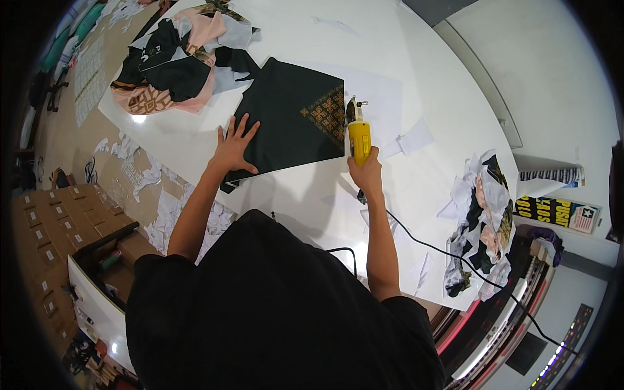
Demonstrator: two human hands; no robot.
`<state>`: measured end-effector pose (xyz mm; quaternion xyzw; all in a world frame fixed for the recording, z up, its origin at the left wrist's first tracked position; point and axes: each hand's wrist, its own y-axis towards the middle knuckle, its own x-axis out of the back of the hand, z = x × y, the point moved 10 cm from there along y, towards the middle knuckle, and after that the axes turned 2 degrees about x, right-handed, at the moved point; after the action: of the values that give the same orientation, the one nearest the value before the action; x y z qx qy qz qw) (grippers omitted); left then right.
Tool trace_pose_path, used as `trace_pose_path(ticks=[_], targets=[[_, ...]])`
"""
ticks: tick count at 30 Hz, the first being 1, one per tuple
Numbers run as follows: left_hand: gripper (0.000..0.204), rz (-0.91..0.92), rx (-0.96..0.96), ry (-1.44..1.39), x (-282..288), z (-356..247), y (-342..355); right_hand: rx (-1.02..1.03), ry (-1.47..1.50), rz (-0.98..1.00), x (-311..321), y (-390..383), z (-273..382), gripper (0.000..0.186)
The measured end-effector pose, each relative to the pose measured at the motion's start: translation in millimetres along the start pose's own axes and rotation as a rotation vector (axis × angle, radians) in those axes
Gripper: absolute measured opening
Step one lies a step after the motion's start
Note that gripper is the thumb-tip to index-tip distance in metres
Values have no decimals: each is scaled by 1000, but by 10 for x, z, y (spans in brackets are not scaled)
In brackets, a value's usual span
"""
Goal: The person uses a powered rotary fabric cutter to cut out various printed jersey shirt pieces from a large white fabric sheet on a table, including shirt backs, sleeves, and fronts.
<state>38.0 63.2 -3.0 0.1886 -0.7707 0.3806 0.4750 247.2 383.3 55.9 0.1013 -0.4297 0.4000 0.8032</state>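
Note:
A dark green fabric panel [279, 107] with a gold patterned triangle lies flat on the white table [286, 208]. On its left edge my left hand [236, 148] rests with the fingers spread, pressing the cloth. My right hand [367, 172] is wrapped round the yellow body of an electric fabric cutter [359, 133]. The cutter's metal head stands at the panel's right edge, by the gold pattern; whether the blade touches the cloth is too small to tell. Pale paper [380, 97] lies to the right of the panel.
A heap of dark, pink and grey fabric pieces [175, 71] lies at the far left. Fabric and paper scraps [484, 227] pile at the right edge. The cutter's black cord [442, 250] runs off right. Cardboard boxes [58, 227] stand at left; paper scraps [172, 211] litter the floor.

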Motion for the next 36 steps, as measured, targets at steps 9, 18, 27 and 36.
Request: trace_pose_path(ticks=[9,18,27,36], targets=[[149,15,6,25,19,-27,0,62,-9,-4,-97,549,-32,57],[150,1,-6,0,18,-35,-40,12,73,48,-105,1448,432,59],[123,-183,3,-138,348,-394,561,13,129,-278,66,2107,-94,61],[117,-19,-118,119,62,-2321,1549,-211,735,-418,929,94,-1878,59]])
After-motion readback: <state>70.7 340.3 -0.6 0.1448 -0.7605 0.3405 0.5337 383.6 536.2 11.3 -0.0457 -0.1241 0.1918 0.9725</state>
